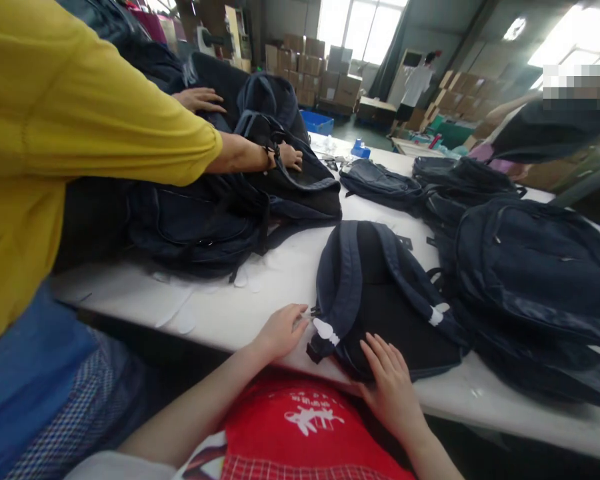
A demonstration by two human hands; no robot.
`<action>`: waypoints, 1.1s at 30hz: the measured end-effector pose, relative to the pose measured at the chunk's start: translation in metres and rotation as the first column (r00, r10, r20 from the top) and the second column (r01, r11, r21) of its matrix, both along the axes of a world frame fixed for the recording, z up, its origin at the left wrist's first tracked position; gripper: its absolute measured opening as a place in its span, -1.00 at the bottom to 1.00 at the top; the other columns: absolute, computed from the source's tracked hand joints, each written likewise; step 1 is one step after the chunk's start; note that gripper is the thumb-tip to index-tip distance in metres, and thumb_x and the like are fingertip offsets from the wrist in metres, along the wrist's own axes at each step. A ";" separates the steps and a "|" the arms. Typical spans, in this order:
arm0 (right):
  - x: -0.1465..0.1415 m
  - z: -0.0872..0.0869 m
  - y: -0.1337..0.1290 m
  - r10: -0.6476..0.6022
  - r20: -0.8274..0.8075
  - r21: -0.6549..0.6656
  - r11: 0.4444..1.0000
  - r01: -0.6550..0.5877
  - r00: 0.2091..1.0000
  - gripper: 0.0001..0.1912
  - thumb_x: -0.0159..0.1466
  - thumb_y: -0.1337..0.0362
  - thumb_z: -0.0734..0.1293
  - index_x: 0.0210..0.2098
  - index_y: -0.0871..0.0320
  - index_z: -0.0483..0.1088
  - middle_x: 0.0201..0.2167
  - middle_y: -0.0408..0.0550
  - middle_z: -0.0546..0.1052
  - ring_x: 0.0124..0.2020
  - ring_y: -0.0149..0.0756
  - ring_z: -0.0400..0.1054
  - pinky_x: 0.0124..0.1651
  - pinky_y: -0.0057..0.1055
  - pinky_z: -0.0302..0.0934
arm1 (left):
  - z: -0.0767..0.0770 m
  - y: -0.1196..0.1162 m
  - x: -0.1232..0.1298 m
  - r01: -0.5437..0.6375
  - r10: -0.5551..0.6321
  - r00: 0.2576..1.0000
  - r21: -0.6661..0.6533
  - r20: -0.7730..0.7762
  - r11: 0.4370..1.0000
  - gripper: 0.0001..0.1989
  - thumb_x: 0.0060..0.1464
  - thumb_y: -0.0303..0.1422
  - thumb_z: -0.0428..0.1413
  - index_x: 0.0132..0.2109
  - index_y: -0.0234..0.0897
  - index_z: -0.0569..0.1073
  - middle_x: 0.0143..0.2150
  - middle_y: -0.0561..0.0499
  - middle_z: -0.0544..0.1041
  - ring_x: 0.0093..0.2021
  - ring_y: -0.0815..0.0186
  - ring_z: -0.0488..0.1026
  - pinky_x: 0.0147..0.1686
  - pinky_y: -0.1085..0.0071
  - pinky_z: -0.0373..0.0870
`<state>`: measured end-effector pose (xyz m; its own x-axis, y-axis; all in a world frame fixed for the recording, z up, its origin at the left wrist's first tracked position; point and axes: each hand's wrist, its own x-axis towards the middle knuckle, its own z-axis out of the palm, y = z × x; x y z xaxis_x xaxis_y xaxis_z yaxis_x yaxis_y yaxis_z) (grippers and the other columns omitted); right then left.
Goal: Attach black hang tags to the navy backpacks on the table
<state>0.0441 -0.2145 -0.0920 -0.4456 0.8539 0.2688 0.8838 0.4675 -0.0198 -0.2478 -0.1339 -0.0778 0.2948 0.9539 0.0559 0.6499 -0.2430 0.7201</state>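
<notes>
A dark navy backpack [380,300] lies back side up at the table's front edge, its two padded straps showing. White tags [325,330] hang at its lower left and on the right strap. My left hand [284,331] is at the left of the lower strap end, thumb and fingers drawn together near a thin clear piece; what it holds is too small to name. Spread over the black back panel, my right hand [387,373] rests flat on the backpack's lower edge with its fingers extended.
The white table [280,280] bears more navy backpacks [535,260] at right and a pile [195,227] at left. A person in a yellow shirt [105,113] reaches over the left pile. Behind stand a blue bin [317,123] and cartons; other people are farther back.
</notes>
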 end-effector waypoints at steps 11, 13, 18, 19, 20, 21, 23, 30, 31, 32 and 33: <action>-0.017 -0.009 0.008 0.010 -0.105 0.150 0.989 0.006 0.994 -0.28 0.11 0.52 0.16 0.28 0.19 0.10 0.18 0.10 0.38 0.24 -0.05 0.20 0.21 -0.02 0.14 | 0.003 0.018 0.039 0.024 0.388 0.711 -0.571 0.587 0.821 -0.53 0.04 -0.17 0.18 0.01 -0.42 0.45 -0.15 -0.18 0.60 -0.16 0.17 0.55 -0.12 0.29 0.46; -0.027 -0.003 0.016 0.027 -0.166 0.174 0.985 0.002 0.986 -0.27 0.13 0.51 0.13 0.30 0.16 0.07 0.17 0.09 0.39 0.23 -0.05 0.21 0.19 0.00 0.17 | 0.011 0.026 0.057 0.092 0.485 0.532 -0.617 0.694 0.782 -0.54 0.00 -0.14 0.22 -0.07 -0.44 0.49 -0.21 -0.17 0.62 -0.22 0.19 0.56 -0.19 0.32 0.48; -0.064 0.022 0.019 0.020 -0.318 0.247 0.967 0.063 0.948 -0.30 0.21 0.45 0.17 0.34 0.15 0.01 0.19 0.14 0.35 0.24 0.01 0.19 0.17 0.10 0.19 | 0.058 0.051 0.071 -0.176 0.402 0.589 -0.374 0.701 0.911 -0.68 -0.12 -0.42 0.27 -0.13 -0.38 0.52 -0.18 -0.13 0.63 -0.18 0.16 0.56 -0.13 0.29 0.48; -0.070 0.030 0.017 0.022 -0.354 0.262 0.962 0.077 0.935 -0.31 0.23 0.39 0.20 0.34 0.18 -0.01 0.20 0.19 0.32 0.24 0.05 0.17 0.16 0.12 0.19 | 0.073 0.055 0.068 -0.192 0.316 0.663 -0.254 0.679 0.948 -0.68 -0.10 -0.45 0.24 -0.12 -0.35 0.52 -0.16 -0.11 0.63 -0.16 0.16 0.55 -0.10 0.28 0.47; -0.072 0.039 0.015 0.040 -0.389 0.266 0.961 0.071 0.920 -0.30 0.25 0.31 0.23 0.34 0.21 -0.02 0.22 0.23 0.29 0.25 0.09 0.15 0.14 0.13 0.20 | 0.090 0.060 0.065 -0.183 0.213 0.738 -0.114 0.640 0.976 -0.69 -0.08 -0.47 0.21 -0.11 -0.33 0.51 -0.14 -0.09 0.62 -0.14 0.16 0.55 -0.07 0.28 0.45; -0.073 0.050 0.014 0.073 -0.422 0.259 0.965 0.043 0.904 -0.31 0.27 0.23 0.24 0.34 0.23 -0.01 0.23 0.26 0.26 0.25 0.11 0.14 0.12 0.12 0.22 | 0.109 0.063 0.061 -0.151 0.108 0.809 0.028 0.578 0.988 -0.71 -0.05 -0.46 0.19 -0.11 -0.31 0.51 -0.13 -0.09 0.62 -0.12 0.16 0.54 -0.04 0.27 0.44; -0.066 0.079 0.016 0.141 -0.489 0.263 0.965 -0.009 0.861 -0.38 0.30 0.16 0.19 0.30 0.25 0.07 0.20 0.26 0.28 0.22 0.09 0.18 0.08 0.05 0.27 | 0.152 0.066 0.052 -0.039 -0.067 0.922 0.263 0.381 0.964 -0.76 0.02 -0.41 0.15 -0.12 -0.29 0.51 -0.12 -0.08 0.61 -0.11 0.15 0.53 -0.04 0.27 0.42; -0.036 0.209 0.060 0.094 -0.720 0.373 0.888 0.269 0.688 -0.40 0.27 0.18 0.30 0.26 0.17 0.13 -0.40 -0.13 0.43 -0.43 -0.32 0.34 -0.28 -0.34 0.30 | 0.260 0.049 0.051 0.323 -0.168 0.927 0.489 -0.335 0.810 -0.90 0.09 -0.33 0.07 -0.28 -0.24 0.44 -0.36 -0.02 0.56 -0.33 0.17 0.52 -0.38 0.37 0.35; -0.036 0.222 0.067 0.075 -0.707 0.339 0.908 0.244 0.703 -0.39 0.27 0.15 0.32 0.25 0.17 0.14 -0.46 -0.18 0.41 -0.50 -0.36 0.30 -0.34 -0.38 0.28 | 0.265 0.047 0.055 0.343 -0.148 0.909 0.497 -0.389 0.797 -0.91 0.09 -0.33 0.06 -0.30 -0.23 0.42 -0.37 -0.01 0.55 -0.35 0.18 0.51 -0.41 0.37 0.32; -0.036 0.233 0.073 0.052 -0.688 0.313 0.921 0.231 0.724 -0.40 0.25 0.12 0.33 0.23 0.16 0.18 -0.51 -0.22 0.38 -0.54 -0.39 0.27 -0.39 -0.41 0.25 | 0.267 0.045 0.060 0.357 -0.131 0.893 0.501 -0.430 0.789 -0.92 0.10 -0.33 0.05 -0.31 -0.22 0.41 -0.37 -0.01 0.55 -0.36 0.18 0.51 -0.43 0.37 0.31; -0.037 0.240 0.077 0.031 -0.669 0.300 0.925 0.231 0.743 -0.43 0.24 0.11 0.35 0.19 0.14 0.23 -0.54 -0.24 0.36 -0.56 -0.40 0.25 -0.42 -0.43 0.23 | 0.268 0.043 0.065 0.367 -0.116 0.880 0.504 -0.461 0.782 -0.92 0.10 -0.33 0.05 -0.32 -0.22 0.40 -0.37 -0.01 0.55 -0.36 0.18 0.51 -0.44 0.37 0.30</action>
<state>0.0074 -0.1379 0.1483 0.0355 0.6747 0.7373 0.7522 0.4676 -0.4642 -0.1824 -0.0906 0.1902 0.6260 0.6778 0.3857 0.7003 -0.7062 0.1042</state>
